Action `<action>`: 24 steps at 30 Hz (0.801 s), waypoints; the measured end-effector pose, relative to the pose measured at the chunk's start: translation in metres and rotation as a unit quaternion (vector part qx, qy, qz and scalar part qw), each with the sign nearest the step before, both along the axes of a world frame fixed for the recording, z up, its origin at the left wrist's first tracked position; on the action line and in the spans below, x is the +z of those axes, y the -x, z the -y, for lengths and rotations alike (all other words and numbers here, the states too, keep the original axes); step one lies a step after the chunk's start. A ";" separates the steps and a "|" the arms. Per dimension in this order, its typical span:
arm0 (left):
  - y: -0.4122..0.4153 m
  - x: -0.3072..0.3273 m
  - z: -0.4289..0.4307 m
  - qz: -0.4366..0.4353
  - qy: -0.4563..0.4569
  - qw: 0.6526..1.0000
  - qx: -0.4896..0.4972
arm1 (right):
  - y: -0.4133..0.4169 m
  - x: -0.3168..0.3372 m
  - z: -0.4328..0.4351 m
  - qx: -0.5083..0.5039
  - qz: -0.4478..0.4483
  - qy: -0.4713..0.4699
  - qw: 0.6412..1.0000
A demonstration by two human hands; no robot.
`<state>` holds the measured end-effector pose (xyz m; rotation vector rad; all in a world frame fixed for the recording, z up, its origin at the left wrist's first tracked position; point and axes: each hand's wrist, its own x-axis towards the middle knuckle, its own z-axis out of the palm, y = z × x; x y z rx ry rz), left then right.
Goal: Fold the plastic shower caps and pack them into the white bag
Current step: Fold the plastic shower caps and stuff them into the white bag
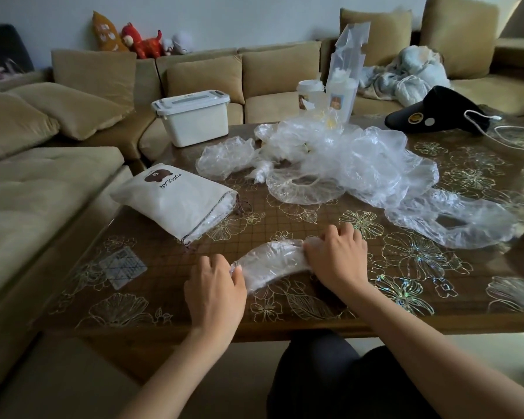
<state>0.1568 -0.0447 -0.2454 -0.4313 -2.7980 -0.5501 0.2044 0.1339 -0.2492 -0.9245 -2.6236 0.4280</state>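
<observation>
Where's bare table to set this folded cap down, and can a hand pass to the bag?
Bare and passable: the strip between the mouth of the white drawstring bag, the heap of clear plastic shower caps and the right hand holding the folded clear cap. Also the near edge right of that hand. Crowded: the far half, under the heap.

This is a home living room. A big sofa bends round the table. Soft toys sit on it.
</observation>
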 end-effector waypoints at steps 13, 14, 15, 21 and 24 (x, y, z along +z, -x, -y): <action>0.016 0.031 -0.004 0.403 -0.518 0.753 0.047 | -0.009 0.020 0.008 0.081 -0.178 0.383 0.903; 0.013 0.031 -0.007 0.372 -0.521 0.767 0.054 | -0.007 0.021 0.012 0.074 -0.175 0.373 0.908; 0.009 0.032 -0.011 0.340 -0.524 0.778 0.062 | -0.004 0.022 0.015 0.070 -0.181 0.361 0.912; 0.003 0.026 -0.019 0.210 -0.529 0.818 0.082 | 0.002 0.023 0.019 0.032 -0.271 0.300 0.914; 0.003 0.022 -0.016 0.131 -0.514 0.846 0.055 | 0.000 0.022 0.012 0.026 -0.308 0.299 0.903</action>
